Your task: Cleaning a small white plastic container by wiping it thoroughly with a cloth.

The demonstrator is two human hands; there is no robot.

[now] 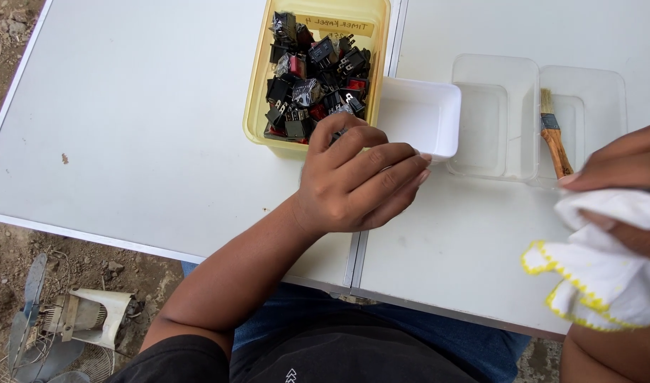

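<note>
1. Bare, stony ground is being shown around a white folding desk [147, 142], with a broken fan lying on the dirt below the near edge.
2. The left hand [357, 181] is being rested on the desk, its fingers [392, 167] loosely curled and stretched toward the white tray [418, 117]; whether a small part is being pinched under the fingertips cannot be told.
3. A yellow bin [257, 106] full of black and red switches [314, 71] is being kept just beyond the left fingers, touching the white tray beside it.
4. A white cloth [608, 262] with yellow stitched edging is being gripped by the right hand [626, 170], whose fingers are being closed around it.
5. A wooden-handled brush [554, 135] is being held in a clear tray [498, 120] just beyond the right fingers.
</note>
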